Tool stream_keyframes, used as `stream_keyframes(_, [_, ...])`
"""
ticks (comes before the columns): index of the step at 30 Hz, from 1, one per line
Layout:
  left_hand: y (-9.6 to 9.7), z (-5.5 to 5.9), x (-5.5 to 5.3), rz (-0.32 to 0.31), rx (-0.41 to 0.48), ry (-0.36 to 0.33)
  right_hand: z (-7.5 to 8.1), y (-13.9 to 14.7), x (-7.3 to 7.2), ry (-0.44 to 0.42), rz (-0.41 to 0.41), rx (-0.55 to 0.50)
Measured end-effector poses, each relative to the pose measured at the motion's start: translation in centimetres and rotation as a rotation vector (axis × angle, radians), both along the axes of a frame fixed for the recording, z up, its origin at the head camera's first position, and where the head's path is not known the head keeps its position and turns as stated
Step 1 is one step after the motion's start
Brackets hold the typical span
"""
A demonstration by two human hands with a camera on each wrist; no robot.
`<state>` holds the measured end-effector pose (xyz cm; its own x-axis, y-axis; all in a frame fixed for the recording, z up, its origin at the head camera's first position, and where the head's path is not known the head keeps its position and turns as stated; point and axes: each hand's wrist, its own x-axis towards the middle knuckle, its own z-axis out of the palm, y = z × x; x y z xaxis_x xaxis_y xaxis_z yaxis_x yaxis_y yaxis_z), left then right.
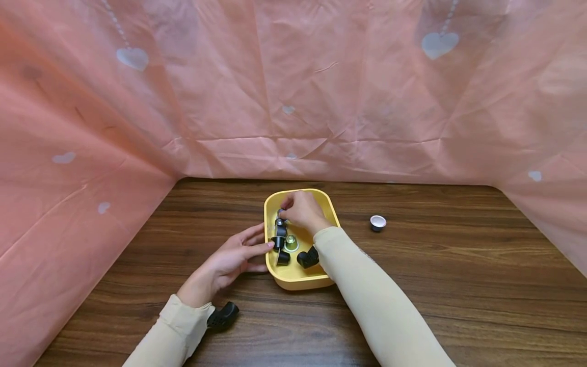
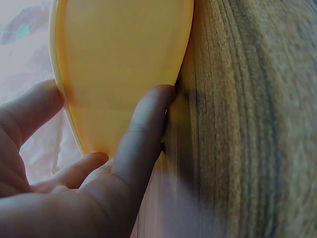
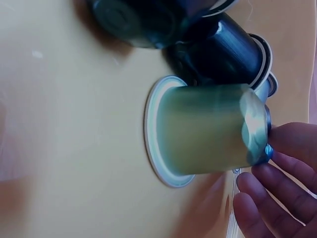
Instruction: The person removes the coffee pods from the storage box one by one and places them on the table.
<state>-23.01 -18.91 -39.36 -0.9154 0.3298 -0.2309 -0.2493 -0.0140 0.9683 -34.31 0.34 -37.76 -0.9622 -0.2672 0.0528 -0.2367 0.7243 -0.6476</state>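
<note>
"What's nearest?"
"The left hand (image 1: pixel 231 260), fingers spread against the outside of the yellow tray (image 1: pixel 298 285) at its left edge. Steadying it, I'd say."
"And inside?"
"Dark capsules (image 1: pixel 283 258) line the left edge, starting by the near-left corner. A green capsule (image 1: pixel 291 241) stands on its wide rim just beside them."
"Any outside?"
"A loose capsule (image 1: pixel 378 223) sits pale side up on the wooden surface (image 1: pixel 458 244), off the tray's right edge."
"And the right hand (image 1: pixel 303 210)?"
"Toward the far-left corner, seemingly pinching a dark blue capsule (image 3: pixel 269 151), mostly hidden. I'd judge the step as handling that one; lifting or setting down, I can't tell."
"So the next move calls for?"
"A light touch, either way: its neighbours stand close enough to topple."
</note>
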Motion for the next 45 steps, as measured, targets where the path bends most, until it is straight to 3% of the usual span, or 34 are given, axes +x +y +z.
stream_keyframes(17, [0.03,-0.16,0.05,-0.003,0.007,0.009,-0.25,-0.06,-0.2,-0.015,-0.041,-0.039])
stream_keyframes(45, [0.15,-0.47,0.14,-0.005,-0.009,0.017,-0.49,-0.07,-0.14,-0.01,-0.009,-0.067])
